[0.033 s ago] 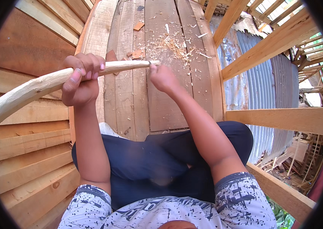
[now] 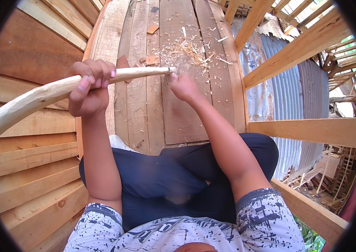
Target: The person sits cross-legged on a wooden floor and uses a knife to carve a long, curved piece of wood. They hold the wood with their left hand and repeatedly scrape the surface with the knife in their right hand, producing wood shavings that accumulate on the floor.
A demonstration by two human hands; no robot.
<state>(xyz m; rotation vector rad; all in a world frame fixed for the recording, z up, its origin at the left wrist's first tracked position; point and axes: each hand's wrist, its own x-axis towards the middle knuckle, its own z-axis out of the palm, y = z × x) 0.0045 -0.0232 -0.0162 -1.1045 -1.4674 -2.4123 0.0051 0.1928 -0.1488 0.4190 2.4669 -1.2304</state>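
Note:
A long, pale, peeled wooden stick (image 2: 30, 100) bends from the left rim across to the middle of the view, tapering toward its right end. My left hand (image 2: 88, 88) is closed round it, with the thumb toward me. At the thin end, my right hand (image 2: 185, 87) is closed in a fist with its thumb close to the tip. A small dark sliver (image 2: 169, 69) shows against the wood there, possibly the edge of a blade. Whatever the fist holds is mostly hidden behind the fingers.
Wood shavings (image 2: 188, 52) and reddish-brown chips (image 2: 152, 29) litter the plank floor (image 2: 184, 122). A slatted wooden wall (image 2: 30, 157) stands close on my left. On the right are a wooden rail (image 2: 306, 130) and corrugated metal sheets (image 2: 281, 84). My crossed legs (image 2: 157, 172) lie below my hands.
My right hand has slid slightly right toward the stick's tip, and the dark sliver has moved with it. The left hand and the stick stay nearly in place.

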